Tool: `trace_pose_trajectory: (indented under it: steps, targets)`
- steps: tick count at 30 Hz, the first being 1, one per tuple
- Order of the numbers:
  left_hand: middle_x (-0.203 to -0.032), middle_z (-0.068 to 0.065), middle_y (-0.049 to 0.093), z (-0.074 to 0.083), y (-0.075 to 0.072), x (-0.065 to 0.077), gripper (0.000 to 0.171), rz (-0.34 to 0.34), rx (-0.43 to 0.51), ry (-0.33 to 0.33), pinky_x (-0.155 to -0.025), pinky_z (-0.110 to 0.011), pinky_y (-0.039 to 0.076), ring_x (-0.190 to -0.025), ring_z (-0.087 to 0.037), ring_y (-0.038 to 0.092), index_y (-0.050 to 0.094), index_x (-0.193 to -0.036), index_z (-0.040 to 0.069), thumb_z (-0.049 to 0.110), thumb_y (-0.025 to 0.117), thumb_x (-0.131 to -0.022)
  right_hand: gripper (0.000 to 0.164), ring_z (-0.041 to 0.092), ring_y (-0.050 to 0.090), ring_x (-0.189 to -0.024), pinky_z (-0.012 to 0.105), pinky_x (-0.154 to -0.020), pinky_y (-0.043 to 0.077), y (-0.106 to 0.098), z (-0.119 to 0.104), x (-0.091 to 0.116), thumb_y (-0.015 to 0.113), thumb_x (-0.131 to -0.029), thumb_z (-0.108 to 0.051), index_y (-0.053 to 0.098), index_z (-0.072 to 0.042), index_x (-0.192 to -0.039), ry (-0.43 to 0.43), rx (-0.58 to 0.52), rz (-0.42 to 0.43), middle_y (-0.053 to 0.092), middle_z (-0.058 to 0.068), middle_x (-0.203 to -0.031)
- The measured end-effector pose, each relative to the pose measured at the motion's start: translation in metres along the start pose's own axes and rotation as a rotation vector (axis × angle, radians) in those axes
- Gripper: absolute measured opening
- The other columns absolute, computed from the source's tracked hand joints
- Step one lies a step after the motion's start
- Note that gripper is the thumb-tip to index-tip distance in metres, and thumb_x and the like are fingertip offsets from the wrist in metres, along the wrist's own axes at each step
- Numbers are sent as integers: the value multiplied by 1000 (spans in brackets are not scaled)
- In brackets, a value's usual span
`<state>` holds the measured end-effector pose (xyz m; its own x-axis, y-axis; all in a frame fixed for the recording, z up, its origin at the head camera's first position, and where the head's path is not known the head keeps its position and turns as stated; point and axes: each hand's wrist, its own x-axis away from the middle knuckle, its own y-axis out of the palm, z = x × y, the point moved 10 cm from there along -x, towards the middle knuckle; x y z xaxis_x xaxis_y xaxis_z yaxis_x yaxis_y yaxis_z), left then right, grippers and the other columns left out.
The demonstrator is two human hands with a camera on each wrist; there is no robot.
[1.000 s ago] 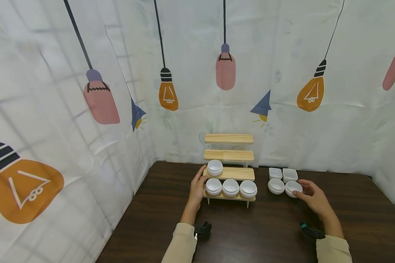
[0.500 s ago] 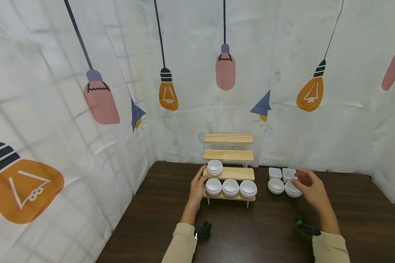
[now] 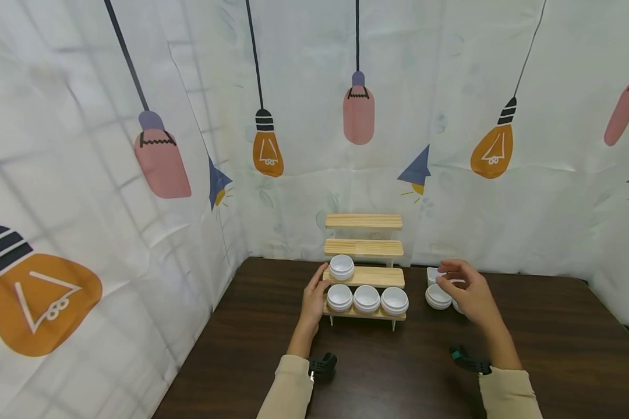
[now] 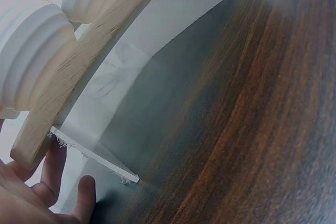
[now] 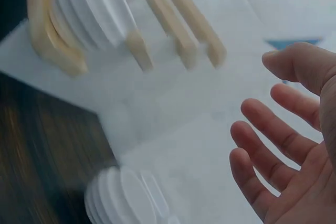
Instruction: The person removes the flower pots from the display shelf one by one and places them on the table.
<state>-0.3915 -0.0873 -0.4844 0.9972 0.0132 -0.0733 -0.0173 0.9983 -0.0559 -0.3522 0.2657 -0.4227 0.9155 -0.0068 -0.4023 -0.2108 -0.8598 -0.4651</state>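
Your right hand (image 3: 470, 295) has moved left, fingers loosely parted and empty, near the white bowls (image 3: 438, 298) on the table. Your left hand (image 3: 312, 300) touches the wooden rack's (image 3: 364, 248) left side; whether it grips, I cannot tell. Four bowls (image 3: 367, 299) stand there.

The left hand (image 3: 313, 299) holds a wooden rack (image 3: 372, 277) of white bowls (image 3: 367, 298); the right hand (image 3: 470, 291) hovers near dishes (image 3: 438, 297).
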Motion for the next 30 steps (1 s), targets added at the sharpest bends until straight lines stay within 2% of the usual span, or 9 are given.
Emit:
trace_pose_trajectory:
  steps: [2,4,9,13,16,20,26,30]
  targets:
    - [-152,-12,54,0,-1,0,50,5,-1,-3,-116,-56,36,-123,-29,56,46,-156,20,19,50,-105,41,-8,56,-100,14,-85,47,11,-7,-2,66,-101,-22,59,-7,-138,-7,-7,-23,67,13,-124]
    - [-152,-11,54,1,-2,0,50,13,3,-5,-116,-55,36,-123,-29,56,47,-155,20,19,50,-105,40,-7,55,-100,16,-86,48,23,-14,-3,66,-101,-22,58,-8,-137,-14,-13,-48,66,16,-126]
    - [-151,-12,55,0,-1,-1,51,7,14,-5,-116,-54,36,-123,-28,56,47,-156,19,19,50,-105,39,2,58,-103,25,-91,50,49,-25,-4,67,-100,-22,59,-7,-135,-24,-56,-66,67,17,-125]
    - [-143,-14,61,-2,0,-1,50,1,16,-4,-112,-51,40,-115,-22,60,47,-156,18,19,50,-105,40,17,63,-109,29,-93,50,66,-32,-2,70,-98,-20,60,-5,-133,-11,-81,-59,68,16,-125]
    - [-137,-14,64,-3,-1,-2,50,1,15,-4,-109,-48,42,-104,-17,60,47,-155,17,18,51,-105,42,30,64,-113,39,-99,50,80,-39,0,72,-96,-16,59,-2,-133,-10,-116,-75,67,17,-126]
    - [-138,-14,64,-2,-2,-1,51,-2,11,1,-110,-48,40,-103,-15,58,47,-156,17,17,50,-105,43,36,62,-117,55,-103,48,98,-49,-1,72,-95,-15,58,-2,-134,-8,-151,-118,65,19,-129]
    - [-139,-14,64,2,-3,1,51,7,3,4,-112,-50,39,-109,-21,59,47,-155,15,17,51,-104,44,34,61,-119,56,-106,47,119,-59,-14,73,-96,-21,59,-11,-137,24,-138,-203,65,16,-131]
    - [-143,-14,61,2,-1,1,52,3,9,-4,-115,-52,37,-116,-24,58,46,-156,15,17,51,-104,49,35,62,-119,55,-104,49,134,-59,-26,72,-96,-20,56,-10,-142,41,-112,-275,63,18,-134]
